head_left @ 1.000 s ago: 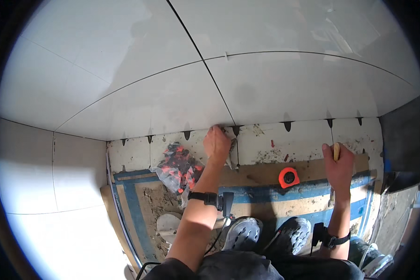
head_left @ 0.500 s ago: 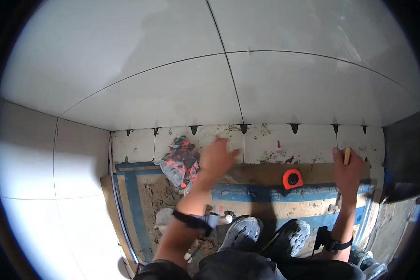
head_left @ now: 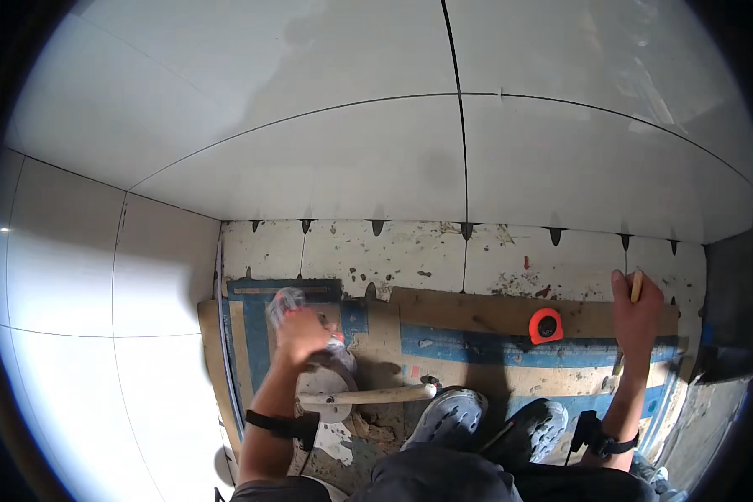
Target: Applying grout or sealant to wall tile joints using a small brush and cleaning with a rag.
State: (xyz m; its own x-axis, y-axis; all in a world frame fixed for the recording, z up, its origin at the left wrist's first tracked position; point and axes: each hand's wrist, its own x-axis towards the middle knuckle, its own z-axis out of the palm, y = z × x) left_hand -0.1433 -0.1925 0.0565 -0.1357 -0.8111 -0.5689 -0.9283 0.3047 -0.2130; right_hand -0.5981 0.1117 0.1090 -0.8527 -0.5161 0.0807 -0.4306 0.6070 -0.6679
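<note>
Gone from the edge of the pale tile strip, where it lay half a second ago, a clear plastic bag is now in the left hand, nearer the worker's body over the brown floor covering. Fingers appear clamped on the plastic, which bulges out above and below the fist. Orange-red bits show through the bag, but blur obscures their shapes and number; whether its underside touches the floor cannot be told. To the right, the right hand grips a wooden handle, its tip jutting above the fist and much of the rest hidden by the palm. An orange-red tape measure sits between the hands. Small reddish print marks the covering near the shoes, too tiny to read. Black wedges line the wall's base.
</note>
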